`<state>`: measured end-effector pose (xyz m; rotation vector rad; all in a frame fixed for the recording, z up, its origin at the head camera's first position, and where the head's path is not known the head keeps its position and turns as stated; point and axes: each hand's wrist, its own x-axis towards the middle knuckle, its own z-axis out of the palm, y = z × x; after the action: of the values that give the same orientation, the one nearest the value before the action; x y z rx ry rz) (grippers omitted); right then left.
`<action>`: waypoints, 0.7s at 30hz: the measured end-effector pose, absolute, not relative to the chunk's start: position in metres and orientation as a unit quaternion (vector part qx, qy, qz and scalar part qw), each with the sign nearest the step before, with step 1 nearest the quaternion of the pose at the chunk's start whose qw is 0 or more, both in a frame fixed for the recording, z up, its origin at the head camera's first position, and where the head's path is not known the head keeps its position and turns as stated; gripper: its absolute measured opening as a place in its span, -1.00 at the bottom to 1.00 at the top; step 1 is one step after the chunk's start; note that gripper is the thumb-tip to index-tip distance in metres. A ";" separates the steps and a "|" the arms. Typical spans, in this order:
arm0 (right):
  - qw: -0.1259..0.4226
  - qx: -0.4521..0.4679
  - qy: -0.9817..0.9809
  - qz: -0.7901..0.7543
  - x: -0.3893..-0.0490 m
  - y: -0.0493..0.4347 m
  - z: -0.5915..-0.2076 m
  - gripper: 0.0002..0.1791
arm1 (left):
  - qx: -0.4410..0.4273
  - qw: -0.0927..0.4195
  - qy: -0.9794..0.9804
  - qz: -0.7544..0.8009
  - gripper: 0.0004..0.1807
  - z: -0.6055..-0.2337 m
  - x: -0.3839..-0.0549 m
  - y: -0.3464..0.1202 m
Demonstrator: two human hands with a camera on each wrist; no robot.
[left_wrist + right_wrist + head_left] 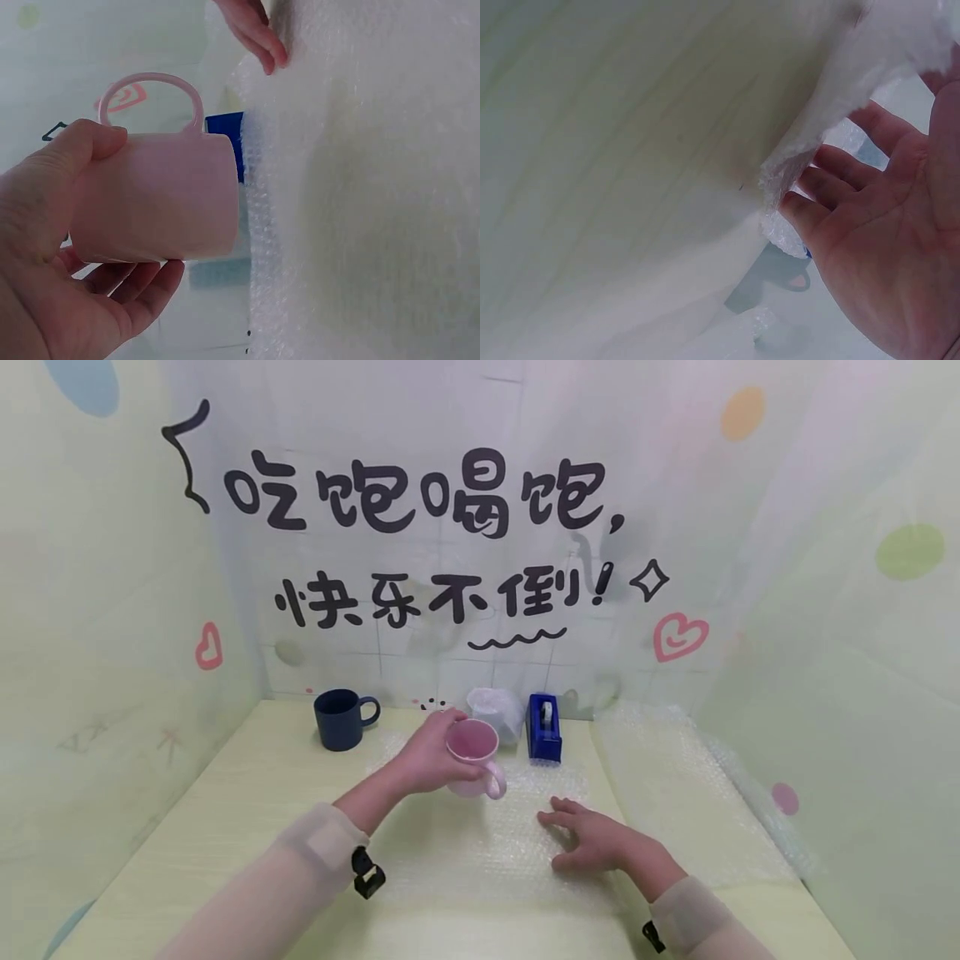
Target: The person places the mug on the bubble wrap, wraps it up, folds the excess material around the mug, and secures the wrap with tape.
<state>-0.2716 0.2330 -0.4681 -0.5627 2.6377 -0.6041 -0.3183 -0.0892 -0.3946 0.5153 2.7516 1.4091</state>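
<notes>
My left hand [431, 756] grips a pink mug [472, 739] around its body and holds it above a sheet of bubble wrap [517, 852]. In the left wrist view the mug [161, 199] sits between thumb and fingers, its handle on the side away from the palm. At the right edge of the sheet is my right hand [600, 839], fingers spread and holding nothing. Seen from the right wrist, the fingertips of that hand [885, 202] are at the raised edge of the bubble wrap [855, 82]; whether they press it is unclear.
A dark blue mug [339, 727] stands at the back left. Behind the pink mug sits a white wrapped bundle [497, 714], beside a blue tape dispenser [543, 739]. More bubble wrap [690, 793] covers the right of the table. Printed curtains [450, 410] enclose the back and sides.
</notes>
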 end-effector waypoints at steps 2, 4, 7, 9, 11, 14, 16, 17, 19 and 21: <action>0.186 -0.200 0.938 -0.213 -0.272 0.233 -0.468 -0.11 | 0.162 0.014 0.880 0.447 0.05 -0.403 -0.318 -0.080; 0.184 -0.199 0.939 -0.211 -0.272 0.232 -0.468 -0.11 | 0.167 0.021 0.878 0.448 0.06 -0.410 -0.318 -0.073; 0.183 -0.197 0.940 -0.211 -0.272 0.232 -0.467 -0.10 | 0.188 0.028 0.875 0.445 0.03 -0.419 -0.320 -0.065; 0.183 -0.196 0.939 -0.214 -0.272 0.232 -0.467 -0.10 | 0.202 0.035 0.870 0.449 0.02 -0.425 -0.322 -0.060; 0.182 -0.198 0.939 -0.217 -0.272 0.233 -0.467 -0.10 | 0.214 0.040 0.866 0.450 0.01 -0.430 -0.325 -0.057; 0.180 -0.204 0.937 -0.219 -0.271 0.234 -0.469 -0.10 | 0.223 0.048 0.862 0.452 0.00 -0.434 -0.328 -0.053; 0.177 -0.211 0.936 -0.219 -0.271 0.235 -0.470 -0.10 | 0.229 0.051 0.862 0.450 -0.01 -0.437 -0.330 -0.052; 0.176 -0.213 0.936 -0.219 -0.271 0.235 -0.471 -0.10 | 0.228 0.054 0.862 0.449 0.00 -0.438 -0.330 -0.051; 0.175 -0.218 0.934 -0.221 -0.270 0.235 -0.471 -0.09 | 0.227 0.063 0.860 0.452 0.01 -0.440 -0.331 -0.050; 0.173 -0.223 0.934 -0.220 -0.270 0.235 -0.470 -0.09 | 0.224 0.071 0.858 0.456 0.01 -0.442 -0.332 -0.049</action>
<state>-0.2699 0.2353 -0.4698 -0.6313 2.6502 -0.6233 -0.3317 -0.0490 -0.4421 0.6743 2.5802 1.3706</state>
